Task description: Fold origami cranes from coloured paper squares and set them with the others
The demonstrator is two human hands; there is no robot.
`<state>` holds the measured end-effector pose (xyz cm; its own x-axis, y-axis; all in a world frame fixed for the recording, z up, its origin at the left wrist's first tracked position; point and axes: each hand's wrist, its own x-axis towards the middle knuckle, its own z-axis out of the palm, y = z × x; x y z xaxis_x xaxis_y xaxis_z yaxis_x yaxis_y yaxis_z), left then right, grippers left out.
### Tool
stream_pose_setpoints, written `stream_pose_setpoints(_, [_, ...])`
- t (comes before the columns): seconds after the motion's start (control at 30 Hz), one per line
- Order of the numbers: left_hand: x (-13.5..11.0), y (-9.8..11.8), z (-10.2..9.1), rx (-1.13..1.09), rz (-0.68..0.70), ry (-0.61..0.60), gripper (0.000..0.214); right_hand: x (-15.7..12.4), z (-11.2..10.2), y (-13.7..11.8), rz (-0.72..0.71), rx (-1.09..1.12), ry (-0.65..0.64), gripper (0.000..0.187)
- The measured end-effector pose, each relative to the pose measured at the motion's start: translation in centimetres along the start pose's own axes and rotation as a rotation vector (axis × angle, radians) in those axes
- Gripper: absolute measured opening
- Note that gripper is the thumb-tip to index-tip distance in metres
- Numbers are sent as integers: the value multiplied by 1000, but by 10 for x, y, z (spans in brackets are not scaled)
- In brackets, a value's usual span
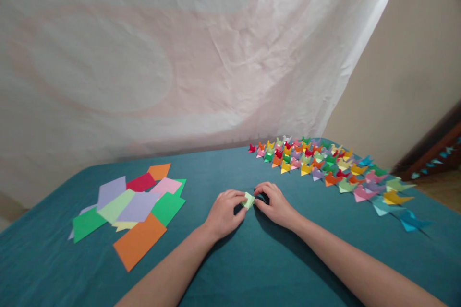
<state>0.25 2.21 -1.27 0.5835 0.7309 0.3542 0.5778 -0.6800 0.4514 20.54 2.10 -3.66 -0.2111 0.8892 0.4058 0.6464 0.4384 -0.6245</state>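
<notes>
A small folded piece of light green paper (248,200) is held between my two hands, just above the teal tablecloth (230,259). On its left side, my left hand (226,212) pinches it between thumb and fingers. From the right, my right hand (274,204) grips the paper's edge with thumb and index fingertips, the other fingers curled. The fingertips hide part of the folds, so the exact shape is hard to make out.
Loose sheets of coloured paper overlap on the left, among them an orange sheet (140,242) nearest me. Rows of folded paper birds (306,169) stand at the back right, a blue bird (412,220) closest. A pale cloth (187,57) hangs behind the table.
</notes>
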Motion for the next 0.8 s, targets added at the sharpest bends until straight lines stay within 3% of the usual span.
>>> stream_pose_setpoints(0.8, [0,3,-3,14,6,-10,26,1,1,0,-3,-11,10,16])
